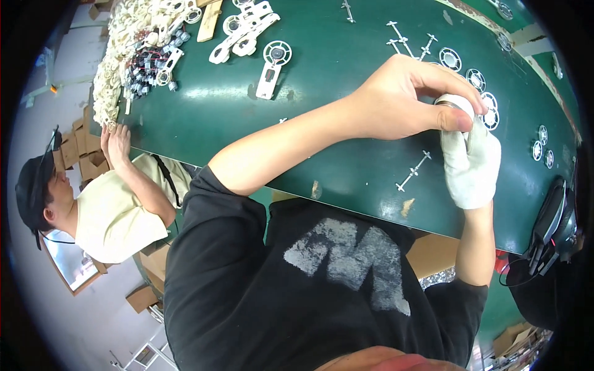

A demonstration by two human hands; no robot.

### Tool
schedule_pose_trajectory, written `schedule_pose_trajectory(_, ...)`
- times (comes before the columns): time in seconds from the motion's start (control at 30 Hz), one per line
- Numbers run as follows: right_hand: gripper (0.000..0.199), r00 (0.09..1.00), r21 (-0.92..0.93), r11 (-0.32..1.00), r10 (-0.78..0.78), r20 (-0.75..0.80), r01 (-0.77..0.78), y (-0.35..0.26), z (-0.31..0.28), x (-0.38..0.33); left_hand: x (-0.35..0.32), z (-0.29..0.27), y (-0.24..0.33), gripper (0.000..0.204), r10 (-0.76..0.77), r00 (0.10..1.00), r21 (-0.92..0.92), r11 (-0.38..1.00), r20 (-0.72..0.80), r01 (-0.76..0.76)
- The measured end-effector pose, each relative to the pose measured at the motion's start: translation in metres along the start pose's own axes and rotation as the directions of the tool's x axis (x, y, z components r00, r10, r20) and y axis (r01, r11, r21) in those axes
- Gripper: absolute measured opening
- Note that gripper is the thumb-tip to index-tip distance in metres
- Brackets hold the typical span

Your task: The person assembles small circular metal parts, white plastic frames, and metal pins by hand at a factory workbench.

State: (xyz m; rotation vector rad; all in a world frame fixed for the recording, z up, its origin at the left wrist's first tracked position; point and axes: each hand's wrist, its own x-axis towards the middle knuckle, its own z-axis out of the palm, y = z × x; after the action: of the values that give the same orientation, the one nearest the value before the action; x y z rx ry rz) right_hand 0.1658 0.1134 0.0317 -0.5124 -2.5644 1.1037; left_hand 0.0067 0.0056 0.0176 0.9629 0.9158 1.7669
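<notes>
1. Two hands meet at the right of the green table (260,117), closed together around one small round white part (455,102). The left hand (402,99) is bare and pinches it from above with thumb and fingers; the right hand (473,164), in a white cloth glove, wraps it from below.
2. Only a curved white top of the round part shows between the fingers. Its long axis and the way it points cannot be told, since both hands cover most of it.
3. Just right of the grip lie white spoked discs (476,79), partly hidden behind the fingers.
4. Thin white rods (413,172) lie on the table just left of the glove, slanting from near-left to far-right.
5. Far left, longer white arm-shaped parts (272,62) lie flat, and a heap of white pieces (133,49) sits at the table's far-left corner, cut off by the frame.
6. Another person (117,210) in a pale shirt rests a hand at the left table edge.
</notes>
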Motion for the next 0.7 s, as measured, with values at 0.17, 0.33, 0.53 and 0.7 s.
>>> schedule_pose_trajectory(0.17, 0.042, 0.952, -0.078, 0.993, -0.103, -0.29, 0.084, 0.002, 0.0, 0.016, 0.041, -0.031, 0.03, 0.037, -0.017, 0.974, 0.491, 0.861, -0.226, 0.129)
schedule_pose_trajectory(0.33, 0.037, 0.937, -0.022, 1.0, -0.001, -0.349, -0.007, 0.01, -0.008, 0.028, 0.106, -0.107, 0.062, 0.038, 0.077, 0.826, 0.365, 0.917, -0.559, 0.162)
schedule_pose_trajectory(0.53, 0.035, 0.974, -0.042, 0.998, 0.044, -0.222, -0.055, 0.011, -0.007, 0.023, 0.058, -0.105, 0.109, 0.038, -0.099, 0.911, 0.911, 0.065, -0.401, 0.408)
schedule_pose_trajectory(0.7, 0.032, 0.969, -0.116, 0.993, -0.044, -0.242, 0.016, 0.007, -0.006, 0.019, -0.038, -0.092, 0.118, 0.051, -0.014, 0.826, 0.676, -0.582, -0.563, 0.451)
